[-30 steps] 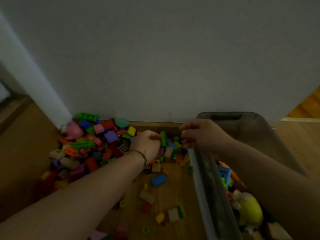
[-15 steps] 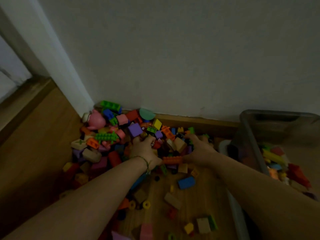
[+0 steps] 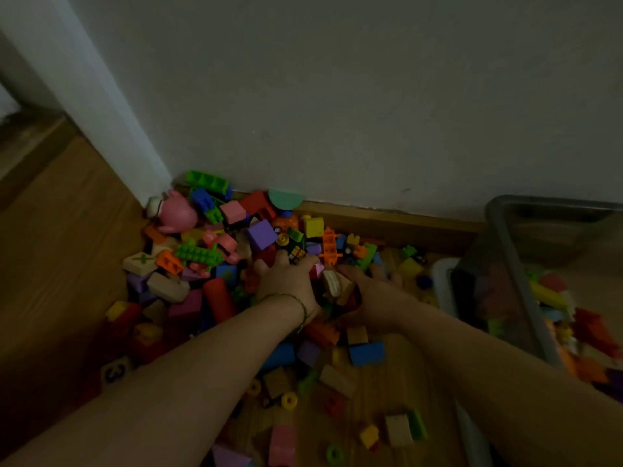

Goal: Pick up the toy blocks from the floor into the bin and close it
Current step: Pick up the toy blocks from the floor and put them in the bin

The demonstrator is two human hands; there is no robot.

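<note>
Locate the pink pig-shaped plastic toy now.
In the head view, the pink pig-shaped plastic toy lies at the back-left corner of the block pile, by the white wall corner, just left of a blue studded brick.
</note>
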